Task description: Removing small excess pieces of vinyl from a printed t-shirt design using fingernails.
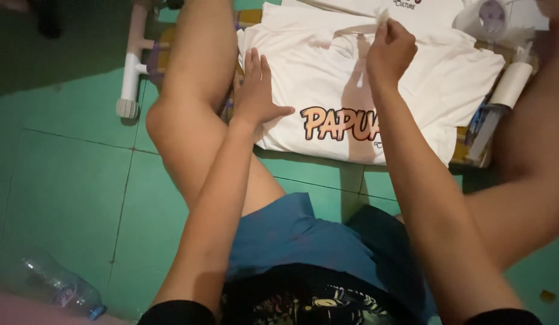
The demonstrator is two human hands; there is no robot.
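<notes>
White T-shirt (424, 78) with an orange printed design lies folded on a low padded board (469, 150) on the green tiled floor (68, 180), right in front of the seated person's knees. Left hand (255, 90) rests flat on the shirt's left edge, fingers spread and palm down, gripping nothing. Right hand (389, 51) is raised above the shirt near its collar, fingers pinched closed on a small white scrap (383, 15), which could be paper or tape; I cannot tell which. Another white garment (352, 6) lies just beyond the first, at the top of the view. A lint roller (502, 96) with a white roll rests beside the shirt's right edge, and a white bag (490, 21) sits near the far right corner. A white plastic pipe frame (134, 60) stands to the left of the person's bare leg. A clear plastic bottle (62, 286) lies on the floor at lower left, well apart from both hands.
</notes>
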